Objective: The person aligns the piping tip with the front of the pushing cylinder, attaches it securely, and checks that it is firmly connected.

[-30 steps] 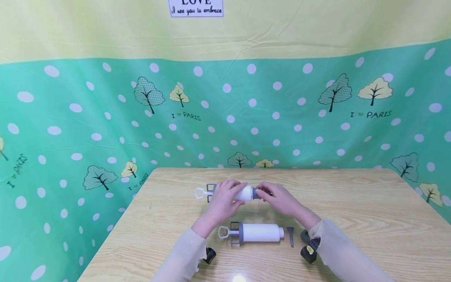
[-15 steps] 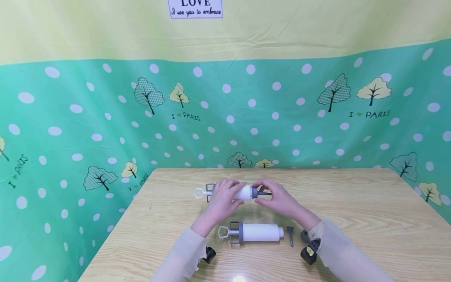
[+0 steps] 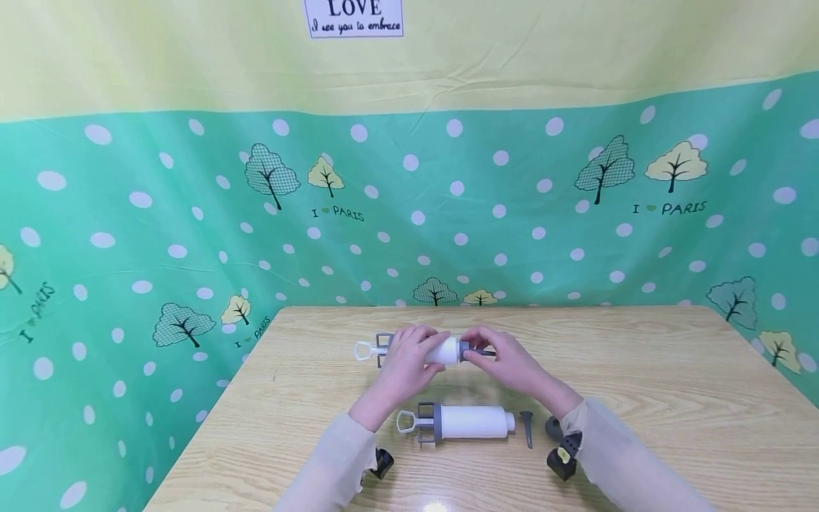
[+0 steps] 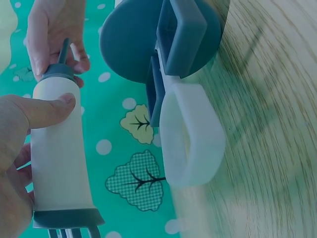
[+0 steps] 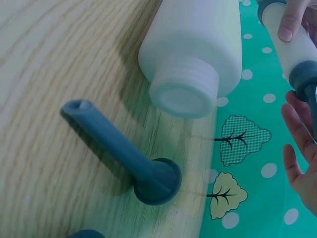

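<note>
My left hand (image 3: 406, 363) grips the white barrel of a piping syringe (image 3: 443, 351), its thumb lying along the barrel in the left wrist view. The looped plunger handle (image 3: 363, 350) points left. At the barrel's right end sits a grey cap (image 4: 58, 73), with a thin grey nozzle (image 4: 64, 51) sticking out through it. My right hand (image 3: 508, 361) pinches this cap between thumb and fingers. On the table, nearer me, lies a second white syringe (image 3: 475, 422), its threaded mouth bare. A loose grey nozzle (image 5: 116, 144) with a round flange lies just off that mouth.
A dark round piece (image 3: 554, 428) lies right of the loose nozzle, partly hidden by the right wrist's black camera (image 3: 561, 464). Another black camera (image 3: 382, 464) is at the left wrist. Behind the wooden table (image 3: 640, 355) hangs a green dotted curtain (image 3: 384, 270).
My right fingers shift around the cap, first reaching further over it, then drawing back slightly. The nozzle shows more clearly than a second ago. My left hand holds almost still.
</note>
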`<control>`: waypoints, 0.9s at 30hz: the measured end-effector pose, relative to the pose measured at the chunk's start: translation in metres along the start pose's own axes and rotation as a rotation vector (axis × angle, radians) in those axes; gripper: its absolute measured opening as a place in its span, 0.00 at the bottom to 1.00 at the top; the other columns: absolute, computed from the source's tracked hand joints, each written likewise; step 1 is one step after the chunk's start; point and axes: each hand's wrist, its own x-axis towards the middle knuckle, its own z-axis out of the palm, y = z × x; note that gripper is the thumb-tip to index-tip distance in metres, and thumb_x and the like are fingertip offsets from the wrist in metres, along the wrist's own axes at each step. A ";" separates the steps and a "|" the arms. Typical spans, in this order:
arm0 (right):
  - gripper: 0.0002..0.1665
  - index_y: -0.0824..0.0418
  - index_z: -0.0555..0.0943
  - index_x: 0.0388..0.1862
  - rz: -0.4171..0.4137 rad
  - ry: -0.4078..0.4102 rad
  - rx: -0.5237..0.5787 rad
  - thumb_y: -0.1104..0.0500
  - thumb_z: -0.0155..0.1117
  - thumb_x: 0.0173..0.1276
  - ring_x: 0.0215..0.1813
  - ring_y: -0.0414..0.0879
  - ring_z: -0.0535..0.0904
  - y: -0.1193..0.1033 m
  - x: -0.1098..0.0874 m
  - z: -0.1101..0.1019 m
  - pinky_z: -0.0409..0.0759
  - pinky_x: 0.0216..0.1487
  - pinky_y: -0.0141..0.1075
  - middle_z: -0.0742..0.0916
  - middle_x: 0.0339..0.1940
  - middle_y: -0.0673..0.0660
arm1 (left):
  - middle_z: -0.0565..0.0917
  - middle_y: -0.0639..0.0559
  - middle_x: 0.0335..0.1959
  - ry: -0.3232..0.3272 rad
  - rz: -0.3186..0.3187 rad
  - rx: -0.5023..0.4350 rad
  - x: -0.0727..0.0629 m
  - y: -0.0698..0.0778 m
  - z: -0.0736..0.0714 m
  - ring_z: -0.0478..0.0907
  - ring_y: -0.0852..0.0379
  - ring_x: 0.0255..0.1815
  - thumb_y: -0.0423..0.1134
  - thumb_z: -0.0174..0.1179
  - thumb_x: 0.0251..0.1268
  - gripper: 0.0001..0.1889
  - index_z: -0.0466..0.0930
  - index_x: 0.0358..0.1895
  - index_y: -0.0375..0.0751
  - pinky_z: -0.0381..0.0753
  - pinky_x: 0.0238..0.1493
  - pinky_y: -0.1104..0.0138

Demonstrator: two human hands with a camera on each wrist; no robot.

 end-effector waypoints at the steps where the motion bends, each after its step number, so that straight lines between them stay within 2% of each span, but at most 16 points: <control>1: 0.16 0.54 0.75 0.48 0.006 -0.005 0.001 0.49 0.57 0.64 0.41 0.39 0.77 0.000 0.000 0.000 0.76 0.44 0.36 0.82 0.37 0.45 | 0.79 0.53 0.49 0.004 0.005 0.003 0.000 0.000 0.000 0.73 0.54 0.50 0.43 0.69 0.45 0.29 0.75 0.56 0.49 0.67 0.56 0.59; 6: 0.16 0.54 0.75 0.47 0.026 -0.019 0.006 0.48 0.52 0.68 0.37 0.40 0.77 0.002 0.001 0.000 0.77 0.38 0.32 0.82 0.32 0.44 | 0.79 0.53 0.48 0.019 0.017 0.011 0.000 0.001 0.001 0.73 0.54 0.50 0.43 0.69 0.44 0.29 0.75 0.56 0.49 0.67 0.56 0.59; 10: 0.16 0.54 0.75 0.46 0.037 -0.035 0.037 0.47 0.48 0.70 0.34 0.45 0.78 0.003 0.001 0.000 0.77 0.34 0.32 0.81 0.29 0.45 | 0.79 0.53 0.48 0.030 0.029 0.018 0.000 0.001 0.001 0.73 0.54 0.50 0.43 0.69 0.44 0.29 0.75 0.56 0.49 0.66 0.56 0.59; 14: 0.17 0.55 0.75 0.47 0.044 -0.047 0.070 0.48 0.45 0.71 0.33 0.51 0.79 0.003 0.001 0.001 0.77 0.35 0.33 0.82 0.27 0.47 | 0.79 0.53 0.47 0.035 0.037 0.013 0.000 0.002 0.002 0.73 0.54 0.50 0.43 0.70 0.43 0.29 0.75 0.55 0.49 0.66 0.57 0.59; 17: 0.17 0.57 0.74 0.47 0.048 -0.056 0.092 0.48 0.45 0.71 0.33 0.53 0.79 0.004 0.000 0.001 0.78 0.37 0.37 0.83 0.26 0.50 | 0.79 0.54 0.48 0.029 0.032 0.009 -0.001 0.002 0.002 0.73 0.54 0.50 0.44 0.70 0.44 0.29 0.75 0.56 0.50 0.66 0.57 0.59; 21: 0.17 0.59 0.74 0.48 0.056 -0.079 0.099 0.49 0.46 0.71 0.34 0.51 0.79 0.005 -0.001 0.001 0.79 0.37 0.40 0.83 0.29 0.54 | 0.79 0.53 0.48 0.028 0.026 0.006 -0.001 0.001 0.003 0.73 0.54 0.50 0.43 0.70 0.43 0.29 0.75 0.55 0.50 0.66 0.57 0.59; 23: 0.18 0.58 0.74 0.49 0.058 -0.083 0.080 0.48 0.48 0.70 0.36 0.47 0.79 0.005 -0.002 0.001 0.79 0.38 0.37 0.83 0.33 0.53 | 0.79 0.53 0.48 0.030 0.025 0.000 -0.001 0.001 0.004 0.73 0.54 0.50 0.43 0.70 0.43 0.29 0.75 0.55 0.49 0.66 0.57 0.58; 27: 0.22 0.55 0.73 0.51 0.055 -0.067 0.046 0.45 0.57 0.64 0.42 0.45 0.77 0.004 -0.003 0.000 0.78 0.42 0.37 0.82 0.42 0.51 | 0.79 0.53 0.49 0.023 0.018 -0.003 -0.001 -0.001 0.004 0.73 0.54 0.50 0.43 0.69 0.43 0.30 0.75 0.56 0.50 0.65 0.58 0.58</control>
